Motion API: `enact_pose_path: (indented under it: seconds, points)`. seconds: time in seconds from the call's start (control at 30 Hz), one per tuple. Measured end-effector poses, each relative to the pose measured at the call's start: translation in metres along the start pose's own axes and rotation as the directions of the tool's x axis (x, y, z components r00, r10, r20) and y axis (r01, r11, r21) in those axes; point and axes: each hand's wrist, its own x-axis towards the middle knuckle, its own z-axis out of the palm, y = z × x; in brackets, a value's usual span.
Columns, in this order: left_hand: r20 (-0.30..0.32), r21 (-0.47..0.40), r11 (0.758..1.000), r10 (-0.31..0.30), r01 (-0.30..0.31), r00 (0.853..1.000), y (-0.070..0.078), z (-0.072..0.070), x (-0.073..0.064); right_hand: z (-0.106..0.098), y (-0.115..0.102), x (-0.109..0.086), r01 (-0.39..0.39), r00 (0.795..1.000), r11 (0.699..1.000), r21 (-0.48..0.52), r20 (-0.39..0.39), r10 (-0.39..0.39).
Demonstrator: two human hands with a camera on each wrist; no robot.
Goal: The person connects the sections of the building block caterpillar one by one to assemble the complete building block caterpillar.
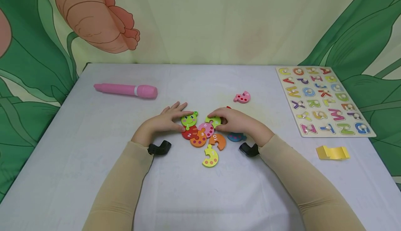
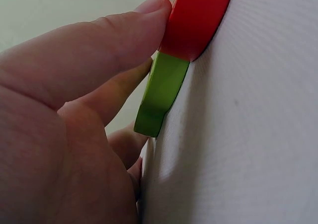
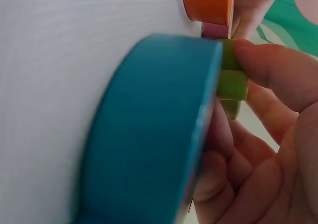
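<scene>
My left hand (image 1: 166, 119) is at the left end of a row of joined caterpillar puzzle pieces. Its thumb presses the edge of the red piece (image 1: 189, 133), and its index finger reaches the top of the smiling green head piece (image 1: 189, 120). Joined to the red one are an orange piece (image 1: 199, 140) and a pink dotted piece (image 1: 207, 129). My right hand (image 1: 235, 121) pinches a light green puzzle piece (image 1: 213, 121) against the pink one. Loose by the row lie an orange piece (image 1: 218, 141), a yellow piece (image 1: 210, 157) and a blue piece (image 1: 235, 137), partly under my right hand.
A pink pen-shaped stick (image 1: 125, 90) lies at the back left. Farther back sits a pink dotted piece (image 1: 242, 97). At right are a letter puzzle board (image 1: 316, 112) and a yellow block (image 1: 332, 153). A bit of red (image 1: 228, 107) shows behind my right hand.
</scene>
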Motion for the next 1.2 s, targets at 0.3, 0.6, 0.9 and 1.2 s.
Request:
enact_pose_path:
  seconds: [0.3, 0.6, 0.9, 1.2]
  points:
    - [-0.001, 0.006, 1.0, 0.002, -0.002, 1.0, -0.001, 0.0, 0.0, -0.001, 0.001, -0.002, -0.018, 1.0, 0.999, 0.031, -0.015, 0.018]
    - [0.004, -0.002, 1.0, 0.003, -0.003, 1.0, 0.0, 0.001, 0.0, -0.013, 0.004, -0.039, -0.029, 0.983, 0.982, 0.188, -0.171, 0.061]
    - [0.002, -0.011, 1.0, 0.0, 0.0, 1.0, 0.0, -0.001, -0.004, 0.002, 0.027, -0.066, -0.1, 0.982, 0.971, 0.218, -0.139, 0.132]
    - [-0.003, -0.01, 1.0, 0.003, -0.003, 1.0, 0.0, 0.001, -0.001, 0.013, 0.036, -0.071, -0.047, 0.996, 0.994, 0.097, -0.065, 0.053]
